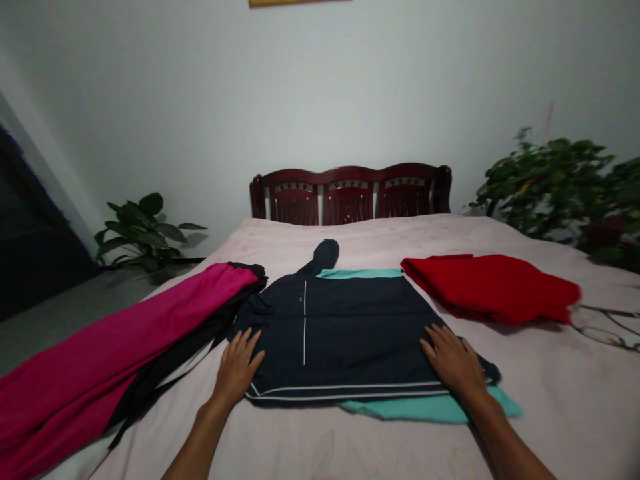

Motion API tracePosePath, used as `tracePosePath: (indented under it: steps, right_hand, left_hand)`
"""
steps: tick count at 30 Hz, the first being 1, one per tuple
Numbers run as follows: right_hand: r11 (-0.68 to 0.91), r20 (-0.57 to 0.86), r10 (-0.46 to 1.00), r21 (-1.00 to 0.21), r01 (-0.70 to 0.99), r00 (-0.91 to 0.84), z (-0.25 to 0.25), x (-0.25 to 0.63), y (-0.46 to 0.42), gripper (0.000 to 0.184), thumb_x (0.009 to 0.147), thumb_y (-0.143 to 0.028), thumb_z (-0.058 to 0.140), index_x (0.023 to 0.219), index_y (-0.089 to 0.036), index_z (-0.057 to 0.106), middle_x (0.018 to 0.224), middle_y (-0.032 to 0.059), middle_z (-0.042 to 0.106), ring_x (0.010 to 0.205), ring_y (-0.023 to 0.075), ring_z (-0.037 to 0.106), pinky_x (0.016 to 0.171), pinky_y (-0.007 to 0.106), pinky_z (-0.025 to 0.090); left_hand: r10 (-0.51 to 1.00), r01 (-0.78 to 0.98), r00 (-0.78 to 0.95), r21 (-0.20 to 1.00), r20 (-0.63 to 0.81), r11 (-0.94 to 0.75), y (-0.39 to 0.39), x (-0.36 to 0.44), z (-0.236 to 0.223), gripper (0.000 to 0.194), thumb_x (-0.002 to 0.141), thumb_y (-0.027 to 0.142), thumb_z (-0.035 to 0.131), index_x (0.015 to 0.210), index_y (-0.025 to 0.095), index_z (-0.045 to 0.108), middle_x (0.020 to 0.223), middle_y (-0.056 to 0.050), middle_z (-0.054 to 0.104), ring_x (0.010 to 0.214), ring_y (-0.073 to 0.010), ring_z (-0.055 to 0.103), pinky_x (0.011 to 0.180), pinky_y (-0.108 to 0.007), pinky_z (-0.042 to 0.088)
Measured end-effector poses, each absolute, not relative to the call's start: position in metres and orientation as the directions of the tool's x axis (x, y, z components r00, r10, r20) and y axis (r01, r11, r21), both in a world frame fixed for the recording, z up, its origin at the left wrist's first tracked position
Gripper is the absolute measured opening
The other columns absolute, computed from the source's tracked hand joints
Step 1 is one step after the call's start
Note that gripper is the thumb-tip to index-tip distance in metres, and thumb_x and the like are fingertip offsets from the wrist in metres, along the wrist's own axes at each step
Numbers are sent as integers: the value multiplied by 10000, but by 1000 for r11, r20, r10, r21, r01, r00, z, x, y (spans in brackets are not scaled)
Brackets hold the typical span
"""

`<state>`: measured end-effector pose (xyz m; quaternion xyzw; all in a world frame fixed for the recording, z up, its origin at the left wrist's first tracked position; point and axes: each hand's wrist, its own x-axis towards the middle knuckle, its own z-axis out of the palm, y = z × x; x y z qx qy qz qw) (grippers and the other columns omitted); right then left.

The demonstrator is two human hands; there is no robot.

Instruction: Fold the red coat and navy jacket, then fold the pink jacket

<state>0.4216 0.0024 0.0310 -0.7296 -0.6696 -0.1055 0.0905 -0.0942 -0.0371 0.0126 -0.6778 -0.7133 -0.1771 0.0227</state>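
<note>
Grip wide: left hand [239, 365] and right hand [454, 360] lie flat, pinching nothing, at either side of the dark navy fabric garment with white piping [357, 340], laid on the pale pink bedsheet [300, 443]. Probably smoothing: press lightly, evenly, sweep outward, ease its bunched left side. Turquoise cloth [410, 410] shows beneath it; magenta-and-black fabric garment [150, 320] left of it, red folded cloth [495, 287] right.

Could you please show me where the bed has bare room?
Bare sheet shows between the headboard and red garment, and this side of the turquoise cloth. It is crowded where the pink garment lies close to the dark garment.
</note>
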Motion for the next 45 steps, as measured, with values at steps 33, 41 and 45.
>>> tracePosePath:
  steps: [33,41,45]
  right_hand:
    - [26,488,872,-118,993,35,5,440,12,416,967,-352,425,1242,-157,668,1321,116,667,1276,284,572,1124,486,373]
    - [24,493,869,-126,992,42,5,440,13,411,963,-347,425,1234,-162,673,1311,117,673,1269,284,580,1120,487,374]
    - [27,491,870,-121,992,36,5,440,13,416,961,-350,422,1236,-161,671,1318,112,669,1272,280,574,1125,470,366]
  left_hand:
    - [909,909,-118,412,401,-63,-24,-110,-3,448,935,364,431,1300,217,647,1430,-74,603,1398,-280,468,1168,-483,376]
    - [906,904,-126,423,405,-64,-23,-110,-3,442,925,371,442,1285,228,655,1413,-65,616,1395,-275,473,1172,-476,371]
    - [914,904,-127,424,386,-53,-24,-110,-2,454,926,375,431,1297,225,647,1429,-64,603,1404,-272,461,1178,-472,362]
